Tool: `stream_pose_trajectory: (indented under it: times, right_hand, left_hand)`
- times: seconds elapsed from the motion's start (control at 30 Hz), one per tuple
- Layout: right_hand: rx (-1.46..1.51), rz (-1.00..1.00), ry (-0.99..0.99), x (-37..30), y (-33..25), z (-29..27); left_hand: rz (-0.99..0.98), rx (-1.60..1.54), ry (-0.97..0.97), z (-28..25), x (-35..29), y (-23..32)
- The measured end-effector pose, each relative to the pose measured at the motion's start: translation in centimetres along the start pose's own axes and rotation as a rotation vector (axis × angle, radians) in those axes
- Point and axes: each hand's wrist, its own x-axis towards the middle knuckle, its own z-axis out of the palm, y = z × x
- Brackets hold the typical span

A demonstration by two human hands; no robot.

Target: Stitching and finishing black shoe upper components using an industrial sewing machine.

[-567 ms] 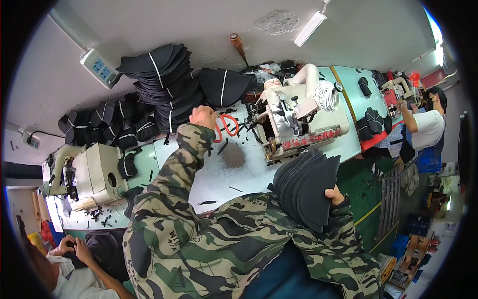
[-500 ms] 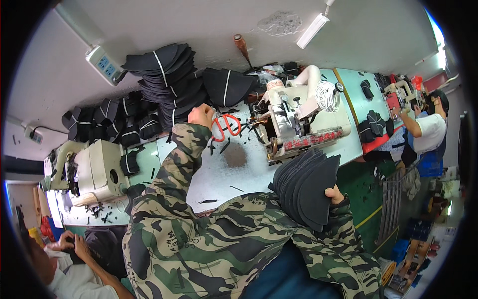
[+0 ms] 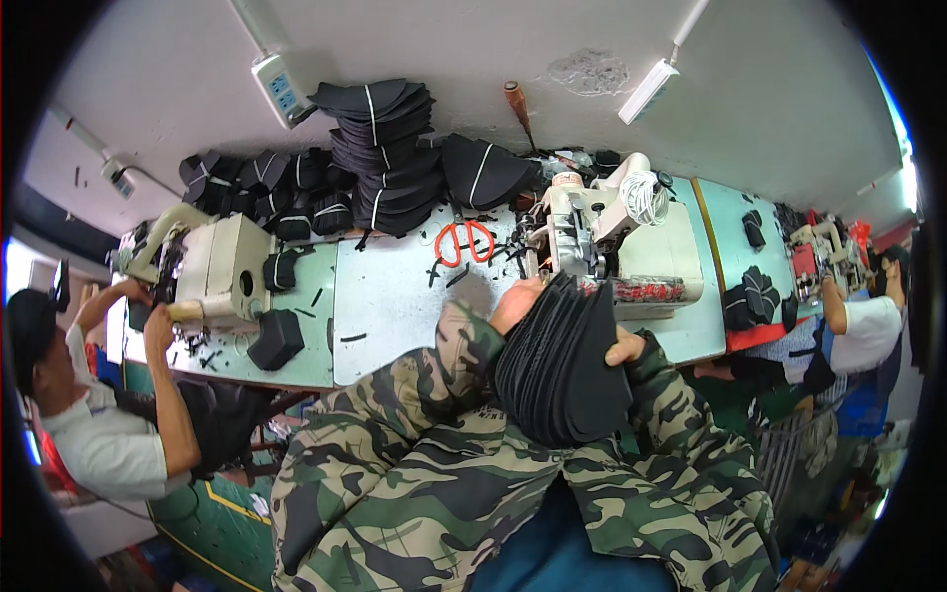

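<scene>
A thick stack of flat black half-round pieces [image 3: 589, 380] stands fanned on edge in front of my chest. My right hand [image 3: 624, 346] grips its right side, thumb on the outer face and fingers out of sight behind it. My left hand [image 3: 515, 302] is at the upper left edge of the stack, blurred, its fingers hidden. Beyond it, red-handled scissors [image 3: 465, 244] lie on the table with their blades pointing to the wall. A cream sewing machine [image 3: 651, 252] stands just past the stack to the right.
Tied black bundles [image 3: 385, 163] are piled against the wall, beside a tied half-round bundle [image 3: 483, 173]. A screwdriver [image 3: 517, 107] stands by the wall. Black scraps litter the pale table [image 3: 385, 296]. At left, a co-worker [image 3: 109, 419] sits at another machine [image 3: 222, 266]; another person [image 3: 868, 340] works at right.
My left hand has come away from beside the scissors to the black stack, leaving them on the table. The stack has moved left and turned more edge-on. The view has shifted.
</scene>
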Motion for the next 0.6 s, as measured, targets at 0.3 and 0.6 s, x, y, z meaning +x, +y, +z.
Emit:
stream_pose_trajectory:
  times: [0.3,0.6]
  right_hand:
    - [-0.167,0.078,-0.188,1.3,3.8,-2.9]
    - [-0.618,0.316,-0.23,1.6,8.3,-1.4]
  left_hand:
    - [-0.148,-0.188,0.816,11.3,-7.7,-1.4]
    - [-0.751,-1.555,0.969,11.7,-15.1,9.3]
